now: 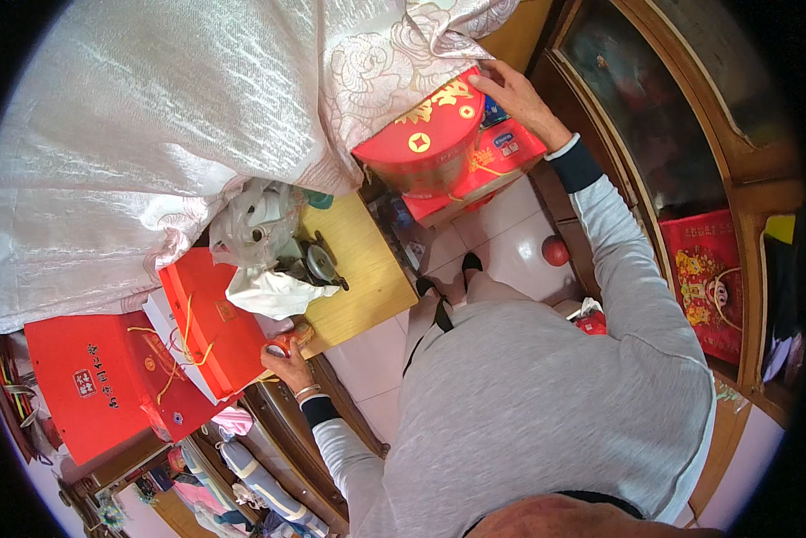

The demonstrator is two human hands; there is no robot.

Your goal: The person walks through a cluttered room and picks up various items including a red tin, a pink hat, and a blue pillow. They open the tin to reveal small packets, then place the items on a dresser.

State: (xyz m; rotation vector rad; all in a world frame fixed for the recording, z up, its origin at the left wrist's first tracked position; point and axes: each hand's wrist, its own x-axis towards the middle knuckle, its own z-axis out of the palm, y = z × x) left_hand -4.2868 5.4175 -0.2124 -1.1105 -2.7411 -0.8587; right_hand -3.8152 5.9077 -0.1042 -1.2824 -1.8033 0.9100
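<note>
My right hand (510, 94) grips the corner of a red half-round gift box (416, 138) with gold characters. Its thumb lies on the lid, and the other fingers are partly hidden at the hem of a pale patterned cloth (255, 87). That box rests on a flatter red gift box (504, 151). On the other side, my left hand (289, 366) closes around a small amber round object (300, 333), perhaps a tape roll, at the edge of a yellow wooden surface (369, 269). Close by stands a red gift bag (221, 323) with yellow cord handles.
On the wooden surface lie a clear plastic bag (255, 225), a crumpled white bag (275, 294) and a dark device with a round metal disc (321, 262). A larger red bag (83, 383) stands far left. A glass-fronted wooden cabinet (645, 114) and a red ball (555, 251) are at right.
</note>
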